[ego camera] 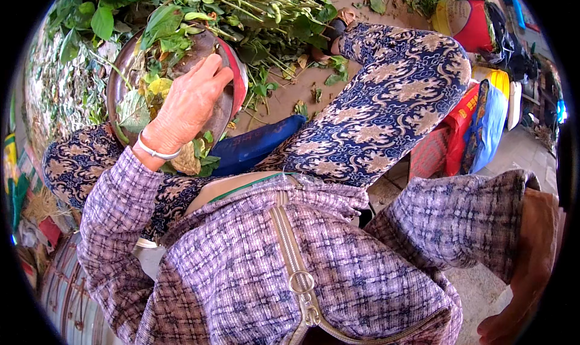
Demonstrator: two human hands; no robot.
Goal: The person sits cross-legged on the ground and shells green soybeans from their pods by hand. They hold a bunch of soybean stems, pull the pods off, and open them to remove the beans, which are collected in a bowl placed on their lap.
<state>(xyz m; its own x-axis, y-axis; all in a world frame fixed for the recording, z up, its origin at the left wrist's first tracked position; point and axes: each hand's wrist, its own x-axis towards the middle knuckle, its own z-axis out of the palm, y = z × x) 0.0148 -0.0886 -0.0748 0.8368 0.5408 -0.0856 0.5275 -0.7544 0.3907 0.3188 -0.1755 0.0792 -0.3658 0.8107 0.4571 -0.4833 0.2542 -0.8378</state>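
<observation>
My left hand (195,100), with a pale bangle at the wrist, is curled over a round metal basin (174,68). Its knuckles face up and hide whatever may be between the fingers. Under and beside it are loose green and yellowed leaves (156,89). Cut bean plants with green pods (267,7) are heaped just beyond the basin and overlap its far rim. A red and white band (238,75) shows along the basin's right side. At the lower right edge, my right hand (507,311) is in shadow and partly cut off, away from the basin.
Blue plastic (253,145) lies between my patterned trouser legs (371,109). Leaf scraps dot the brown floor (290,89). Right of my knee are a red and yellow sack (466,25) and several bags, including a light-blue one (491,123). A leaf-strewn mound (68,89) rises at left.
</observation>
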